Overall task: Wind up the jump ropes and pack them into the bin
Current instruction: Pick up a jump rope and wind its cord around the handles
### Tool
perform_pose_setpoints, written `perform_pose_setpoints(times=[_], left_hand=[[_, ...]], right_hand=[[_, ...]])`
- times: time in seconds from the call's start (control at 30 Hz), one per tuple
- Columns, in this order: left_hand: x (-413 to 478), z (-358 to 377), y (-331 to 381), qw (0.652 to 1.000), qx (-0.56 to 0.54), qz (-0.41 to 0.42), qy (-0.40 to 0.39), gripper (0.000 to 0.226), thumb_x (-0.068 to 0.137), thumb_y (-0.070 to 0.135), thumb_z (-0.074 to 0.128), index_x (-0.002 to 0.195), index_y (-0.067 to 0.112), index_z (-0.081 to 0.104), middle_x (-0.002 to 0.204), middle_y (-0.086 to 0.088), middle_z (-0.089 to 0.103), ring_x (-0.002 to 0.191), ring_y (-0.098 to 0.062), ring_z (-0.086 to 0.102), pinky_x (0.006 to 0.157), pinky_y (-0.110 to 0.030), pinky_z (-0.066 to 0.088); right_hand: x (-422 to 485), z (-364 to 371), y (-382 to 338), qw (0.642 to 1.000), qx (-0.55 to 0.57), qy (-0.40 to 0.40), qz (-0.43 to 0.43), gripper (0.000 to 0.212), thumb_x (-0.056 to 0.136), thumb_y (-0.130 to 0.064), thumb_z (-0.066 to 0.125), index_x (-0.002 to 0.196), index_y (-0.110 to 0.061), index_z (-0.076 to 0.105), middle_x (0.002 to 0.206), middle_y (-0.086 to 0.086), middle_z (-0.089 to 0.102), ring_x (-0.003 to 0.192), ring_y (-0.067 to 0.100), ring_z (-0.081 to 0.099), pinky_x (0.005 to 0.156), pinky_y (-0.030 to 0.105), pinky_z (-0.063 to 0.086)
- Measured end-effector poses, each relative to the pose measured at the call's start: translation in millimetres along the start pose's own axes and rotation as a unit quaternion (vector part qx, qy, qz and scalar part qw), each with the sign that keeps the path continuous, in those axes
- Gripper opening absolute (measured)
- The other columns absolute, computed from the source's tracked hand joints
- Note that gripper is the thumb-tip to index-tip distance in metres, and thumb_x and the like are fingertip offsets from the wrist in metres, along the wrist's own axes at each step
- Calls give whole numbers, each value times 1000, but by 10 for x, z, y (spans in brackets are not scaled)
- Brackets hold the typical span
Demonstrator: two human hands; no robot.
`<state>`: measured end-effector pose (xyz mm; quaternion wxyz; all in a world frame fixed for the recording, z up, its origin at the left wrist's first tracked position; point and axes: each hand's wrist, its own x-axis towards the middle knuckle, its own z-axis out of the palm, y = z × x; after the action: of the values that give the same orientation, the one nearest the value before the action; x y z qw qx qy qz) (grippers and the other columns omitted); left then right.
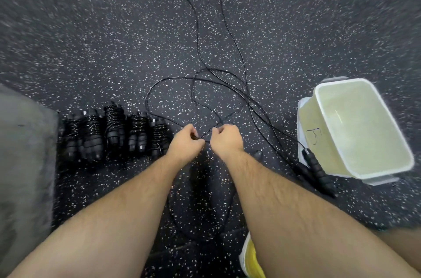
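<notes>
The speckled dark rubber floor point(91, 38) fills the view, with a grey padded shape point(22, 152) at the left edge, too blurred to identify. At the right stands the pale translucent bin point(364, 131), tilted in the wide-angle view, with nothing inside it and a handwritten mark on its near side wall.

A loose jump rope point(198, 27) lies on the floor – its thin black cord runs from the top of the view down into several crossing loops in the middle. One strand leads right to a pair of black foam handles point(319, 170) lying just beside the bin's near corner.

Left of the hands, five wound-up ropes point(114, 131) lie side by side in a row on the floor, each cord coiled round its handles.

Both bare forearms reach forward. The left hand point(186, 141) and right hand point(225, 138) are close together – fingers curled, each pinching the loose cord where the loops cross.

A yellow-and-white shoe point(250, 255) shows at the bottom edge.
</notes>
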<state>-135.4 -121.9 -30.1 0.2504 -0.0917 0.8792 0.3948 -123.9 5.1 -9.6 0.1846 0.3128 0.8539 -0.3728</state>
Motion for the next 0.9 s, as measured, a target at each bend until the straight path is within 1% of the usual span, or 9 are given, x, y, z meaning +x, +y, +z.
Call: perform_pose_setpoints(times=[0.1,0.2,0.3,0.37,0.5,0.6,0.77,0.83,0.9], left_hand=[[-266,-207,359,993,-110,31,8,9,81,15,56,85,23,59,69,2,63,59,-20,56,58,-33,47],[-521,-430,767,988,-126,86,23,14,95,22,53,93,21,66,67,4,64,59,-15,56,56,-28,45],[-711,-666,1112,979,-137,128,73,23,100,33,51,92,24,70,84,2,72,71,-20,66,72,-40,58],[-843,-851,1343,973,-150,154,87,17,98,27,54,92,26,69,94,1,73,78,-25,71,78,-49,60],[-1214,-1317,1940,957,-178,207,100,14,100,16,57,101,13,70,94,-4,74,70,-23,74,75,-40,62],[-1502,-1702,2339,948,-194,238,80,14,100,19,58,96,15,71,89,-5,75,70,-21,74,74,-37,60],[-1865,-2216,2668,939,-232,249,60,17,100,18,60,106,6,71,88,-8,72,63,-13,69,50,-19,46],[-1933,-2326,2677,936,-235,258,55,16,98,15,62,103,5,73,83,-10,72,63,-14,67,55,-19,47],[-1940,-2399,2678,934,-236,261,59,9,94,10,64,93,8,73,77,-10,72,68,-19,66,68,-28,49]], right_hand=[[-131,-127,-139,984,170,-20,51,26,82,-33,69,103,-18,65,99,4,70,89,24,70,83,35,56],[-241,-397,-321,943,328,-33,43,35,70,-13,75,102,-20,62,92,6,73,87,25,73,87,46,59],[-502,-890,-651,917,399,1,-22,31,80,0,72,103,-17,63,92,3,70,83,17,71,83,34,59],[-702,-1226,-869,918,390,11,-72,32,83,3,72,108,-14,63,91,1,67,72,6,65,71,21,55],[-1115,-1865,-1303,920,358,30,-158,38,79,6,74,110,-13,67,93,-1,66,81,12,63,87,32,57],[-1419,-2338,-1659,911,340,41,-231,32,81,2,72,107,-15,64,91,2,67,78,17,64,82,36,57],[-1851,-2814,-2061,883,324,28,-339,25,93,-3,59,115,-10,65,93,6,68,78,15,67,68,27,54],[-1905,-2776,-2110,883,296,21,-363,29,92,-5,59,119,-13,65,101,2,68,88,15,67,74,27,55],[-1939,-2704,-2155,894,211,43,-393,34,90,-6,60,122,-17,65,111,0,68,102,17,66,88,31,55]])
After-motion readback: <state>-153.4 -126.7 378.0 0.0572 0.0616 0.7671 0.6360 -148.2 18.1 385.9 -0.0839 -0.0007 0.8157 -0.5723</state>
